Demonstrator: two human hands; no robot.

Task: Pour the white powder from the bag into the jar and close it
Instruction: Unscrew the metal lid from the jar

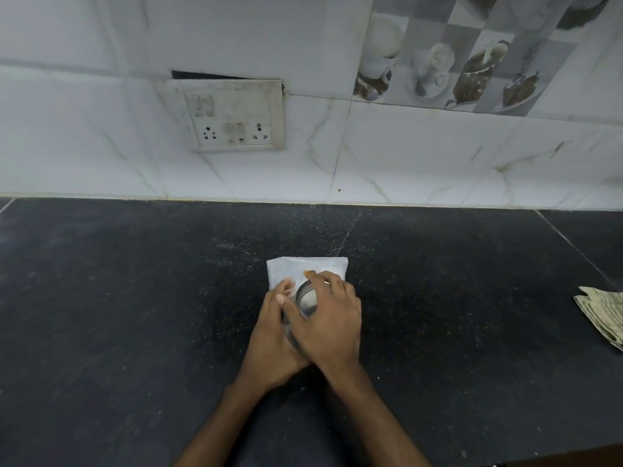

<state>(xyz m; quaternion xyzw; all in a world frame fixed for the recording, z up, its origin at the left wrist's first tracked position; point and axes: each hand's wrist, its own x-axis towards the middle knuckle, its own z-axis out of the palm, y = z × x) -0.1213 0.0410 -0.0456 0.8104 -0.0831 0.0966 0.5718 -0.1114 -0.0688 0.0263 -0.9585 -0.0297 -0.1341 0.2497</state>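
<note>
The jar [305, 299] was clasped by both hands, left [269, 335] and right [332, 323]; the bag [303, 269] lay at 12 o'clock, a cloth [601, 313] at 3 o'clock on the desk [135, 298].

A clear jar [305, 303] with a shiny metal lid stands near the middle of a dark counter, mostly hidden by two gripping hands. At its 12 o'clock, touching or just behind it, a sealed bag [305, 269] of white powder lies flat.
</note>
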